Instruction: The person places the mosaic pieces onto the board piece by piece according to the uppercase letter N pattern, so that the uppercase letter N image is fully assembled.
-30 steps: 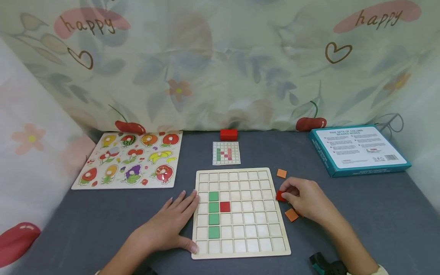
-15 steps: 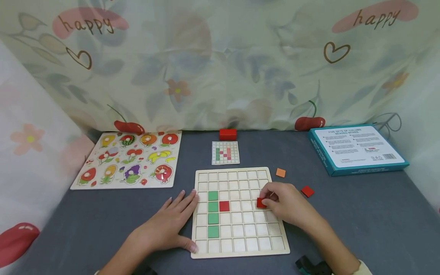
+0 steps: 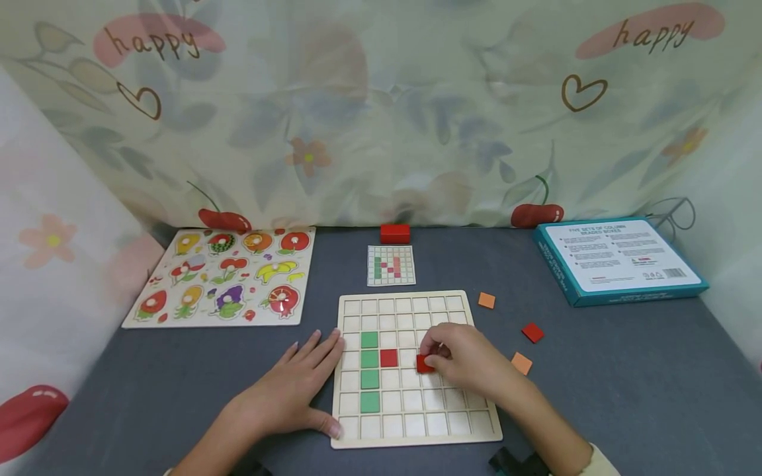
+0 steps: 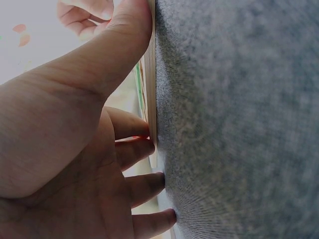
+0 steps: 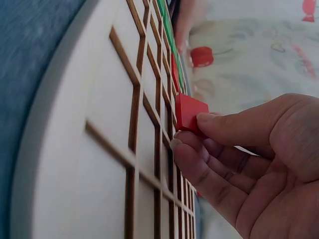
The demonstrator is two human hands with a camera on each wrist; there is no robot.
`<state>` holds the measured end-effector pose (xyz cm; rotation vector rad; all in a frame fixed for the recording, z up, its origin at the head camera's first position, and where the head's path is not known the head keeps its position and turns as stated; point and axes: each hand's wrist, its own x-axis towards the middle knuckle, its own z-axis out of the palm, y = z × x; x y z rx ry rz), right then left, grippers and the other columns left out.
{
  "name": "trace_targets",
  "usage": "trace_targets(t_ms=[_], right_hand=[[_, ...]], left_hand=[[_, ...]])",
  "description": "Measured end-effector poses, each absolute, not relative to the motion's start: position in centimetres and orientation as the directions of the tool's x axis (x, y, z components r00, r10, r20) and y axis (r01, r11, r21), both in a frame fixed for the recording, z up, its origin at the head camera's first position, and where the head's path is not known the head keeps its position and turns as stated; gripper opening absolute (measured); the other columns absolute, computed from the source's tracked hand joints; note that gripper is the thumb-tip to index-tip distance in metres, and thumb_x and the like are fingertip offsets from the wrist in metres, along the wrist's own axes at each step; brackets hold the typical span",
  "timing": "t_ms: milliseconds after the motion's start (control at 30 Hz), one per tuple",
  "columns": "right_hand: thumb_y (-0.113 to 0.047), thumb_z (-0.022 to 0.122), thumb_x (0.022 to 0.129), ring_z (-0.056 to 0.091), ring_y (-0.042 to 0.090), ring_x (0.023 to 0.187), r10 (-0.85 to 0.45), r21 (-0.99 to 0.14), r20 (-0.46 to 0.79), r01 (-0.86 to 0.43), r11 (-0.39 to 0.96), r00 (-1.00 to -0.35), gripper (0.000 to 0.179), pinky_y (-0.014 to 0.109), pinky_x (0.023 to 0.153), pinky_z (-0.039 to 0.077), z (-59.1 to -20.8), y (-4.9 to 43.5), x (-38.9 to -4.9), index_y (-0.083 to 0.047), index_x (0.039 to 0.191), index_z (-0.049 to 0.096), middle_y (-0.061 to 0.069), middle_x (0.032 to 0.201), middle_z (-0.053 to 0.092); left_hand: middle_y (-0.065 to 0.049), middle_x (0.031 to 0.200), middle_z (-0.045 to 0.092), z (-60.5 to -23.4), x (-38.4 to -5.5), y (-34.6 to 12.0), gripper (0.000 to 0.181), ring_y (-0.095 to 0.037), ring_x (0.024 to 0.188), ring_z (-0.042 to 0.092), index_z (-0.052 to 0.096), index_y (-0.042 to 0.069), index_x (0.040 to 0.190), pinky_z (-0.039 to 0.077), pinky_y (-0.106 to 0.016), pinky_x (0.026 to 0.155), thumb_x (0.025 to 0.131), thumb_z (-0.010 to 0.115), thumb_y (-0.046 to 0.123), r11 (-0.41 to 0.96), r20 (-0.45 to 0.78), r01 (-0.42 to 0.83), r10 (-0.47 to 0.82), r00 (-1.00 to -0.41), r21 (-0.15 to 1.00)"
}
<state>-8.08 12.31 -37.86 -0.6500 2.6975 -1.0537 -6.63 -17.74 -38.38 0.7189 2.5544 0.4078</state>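
My right hand [image 3: 467, 354] pinches a red square tile [image 3: 423, 364] between thumb and fingers. It holds the tile over the right-middle part of a wooden grid board [image 3: 428, 423]; in the right wrist view the tile [image 5: 189, 110] stands tilted close to the grid. My left hand [image 3: 292, 390] lies with spread fingers against the board's left edge; its thumb [image 4: 132, 30] and fingertips touch that edge in the left wrist view. Several green tiles [image 3: 370, 379] form a column in the board's cells. One red tile [image 3: 389, 358] sits beside the second green one.
Behind the board lie a small pattern card [image 3: 391, 266] and a red block [image 3: 395, 233]. Right of it are two orange tiles [image 3: 486, 301] and a loose red tile [image 3: 532, 332]. A fruit puzzle board [image 3: 226, 277] lies back left, a teal-edged box [image 3: 625, 254] back right.
My right hand has carried the red tile leftward from beside the board's right edge to over its cells. Loose tiles behind the hand have come into sight. The left hand stays put.
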Motion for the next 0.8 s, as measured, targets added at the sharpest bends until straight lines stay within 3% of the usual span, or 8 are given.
trace_targets(t_ms=[567, 800], right_hand=[[0.001, 0.074, 0.085, 0.051, 0.007, 0.066, -0.513, -0.658, 0.002, -0.387, 0.646, -0.858, 0.02, 0.027, 0.062, 0.047, -38.3, 10.3, -7.6, -0.017, 0.079, 0.068, -0.013, 0.071, 0.055], [-0.001, 0.075, 0.086, 0.051, 0.006, 0.07, -0.536, -0.649, 0.02, -0.419, 0.635, -0.844, 0.017, 0.027, 0.064, 0.047, -38.7, 10.2, -7.3, -0.016, 0.08, 0.071, -0.012, 0.077, 0.055]], left_hand=[[-0.007, 0.167, 0.016, -38.3, -6.6, -17.8, 0.127, -0.038, 0.151, 0.008, 0.022, 0.01, 0.161, 0.014, -0.067, 0.113, 0.065, 0.074, 0.075, 0.819, -0.343, 0.42, 0.553, -0.759, 0.391], [-0.008, 0.166, 0.016, -38.4, -6.6, -17.8, 0.126, -0.038, 0.151, 0.008, 0.022, 0.009, 0.16, 0.014, -0.067, 0.113, 0.066, 0.074, 0.075, 0.813, -0.333, 0.429, 0.562, -0.758, 0.394]])
